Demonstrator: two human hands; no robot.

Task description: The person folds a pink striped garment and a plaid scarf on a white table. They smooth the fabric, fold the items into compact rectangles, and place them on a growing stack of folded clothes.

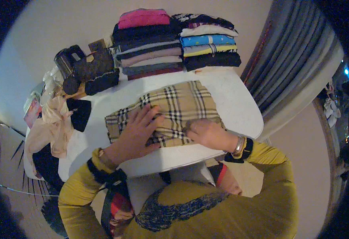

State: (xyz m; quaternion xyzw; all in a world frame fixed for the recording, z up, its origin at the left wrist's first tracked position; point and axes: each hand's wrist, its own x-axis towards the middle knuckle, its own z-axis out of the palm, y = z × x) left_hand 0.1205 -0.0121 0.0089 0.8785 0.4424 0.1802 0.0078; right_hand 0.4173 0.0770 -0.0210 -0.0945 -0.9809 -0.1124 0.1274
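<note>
A tan plaid cloth garment [189, 101], partly folded with black, white and grey stripes, lies on the white table [237, 104] in front of me. My left hand [138, 131] rests on its left part with the fingers spread. On its lower right part lies my right hand [206, 133], with the fingers bent and somewhat blurred; whether cloth is pinched between them cannot be seen. Some creases run between the two hands.
Behind the garment stand two stacks of folded clothes [150, 53] [210, 44]. Dark handbags [93, 67] are at the back left. Sheer peach fabric [56, 125] and a black cloth item [80, 113] lie on the left. A grey curtain [288, 59] hangs at the right.
</note>
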